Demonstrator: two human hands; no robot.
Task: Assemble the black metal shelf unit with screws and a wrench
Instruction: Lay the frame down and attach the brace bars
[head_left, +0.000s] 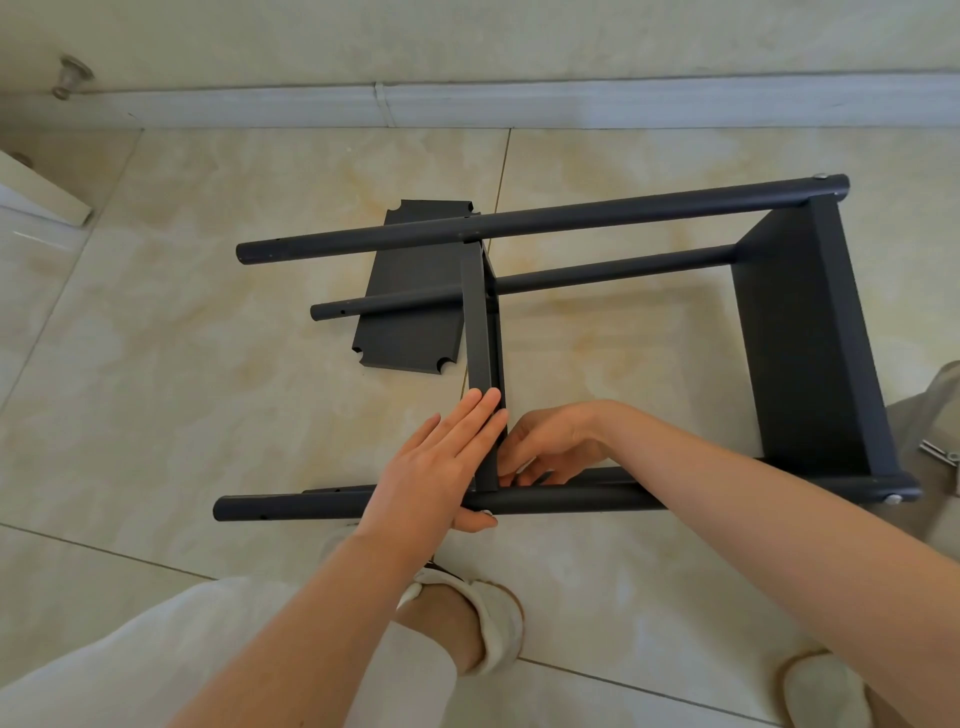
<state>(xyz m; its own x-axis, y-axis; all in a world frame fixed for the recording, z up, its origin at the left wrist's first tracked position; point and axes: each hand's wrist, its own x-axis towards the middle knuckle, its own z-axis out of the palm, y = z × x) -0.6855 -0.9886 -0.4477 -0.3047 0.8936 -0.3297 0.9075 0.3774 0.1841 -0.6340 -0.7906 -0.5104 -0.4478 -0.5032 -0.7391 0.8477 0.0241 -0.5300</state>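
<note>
Black steel frame (571, 215) on its side on the floor (208, 364). At the near pole (291, 506), my left grip (441, 467) presses straight-fingered on the middle shelf (480, 322). My right grip (550, 447) curls at that joint, and I can't tell if it's holding anything. The end shelf (810, 338) looks bolted. Beyond, a loose panel (410, 291) waits unfitted.

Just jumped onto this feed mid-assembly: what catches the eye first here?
The black shelf frame lies on its side across the tiled floor, with an end shelf mounted at its right. Both hands meet at the middle shelf by the front pole: the left hand lies flat against it, the right hand curls at the joint, anything it holds hidden. A loose shelf panel lies flat behind.
</note>
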